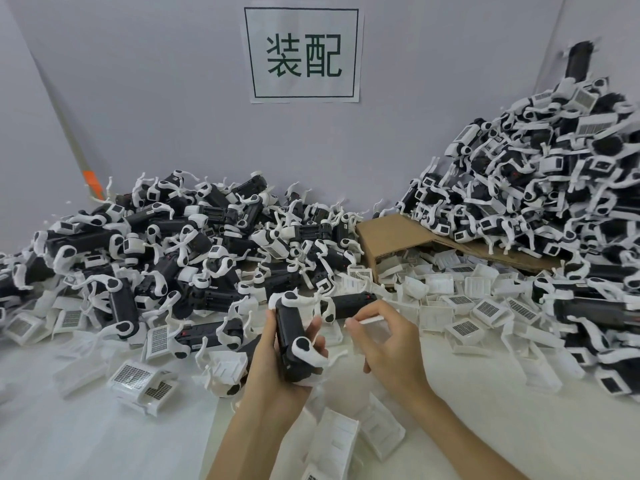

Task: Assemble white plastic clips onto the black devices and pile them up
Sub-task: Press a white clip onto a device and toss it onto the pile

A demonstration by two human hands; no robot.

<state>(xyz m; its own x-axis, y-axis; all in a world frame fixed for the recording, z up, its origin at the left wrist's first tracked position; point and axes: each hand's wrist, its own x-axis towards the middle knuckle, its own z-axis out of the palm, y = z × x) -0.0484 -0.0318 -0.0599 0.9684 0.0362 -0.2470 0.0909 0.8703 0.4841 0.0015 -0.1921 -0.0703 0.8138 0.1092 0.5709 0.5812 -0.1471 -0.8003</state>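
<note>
left hand (277,362): fingers and thumb wrapped round the black device, which stands nearly upright in the palm, low in the middle of the view.
black device (289,336): a long, matte black block with rounded edges, its top tilted slightly away from the person.
white clip (306,348): fitted on the held device. One curved white band with a dark oval hole sits by the fingertips, and another caps the top end.
right hand (384,341): just right of the left hand and not touching it. Thumb and forefinger pinch the white strip, the other fingers loosely curled.
white strip (369,320): thin, flat and pale, pointing away to the right from the fingertips.
left pile (156,237): black devices with white clips, heaped beyond and to the left of the left hand.
right pile (536,185): a taller heap of the same, beyond and to the right of the right hand.
white trays (460,299): loose ribbed plastic pieces, some with grid labels, scattered around both hands.
cardboard (391,233): a bent brown sheet beyond the right hand, under the right pile's edge.
sign (304,55): paper on the wall, far beyond both hands.
surface (104,438): white, under everything.
</note>
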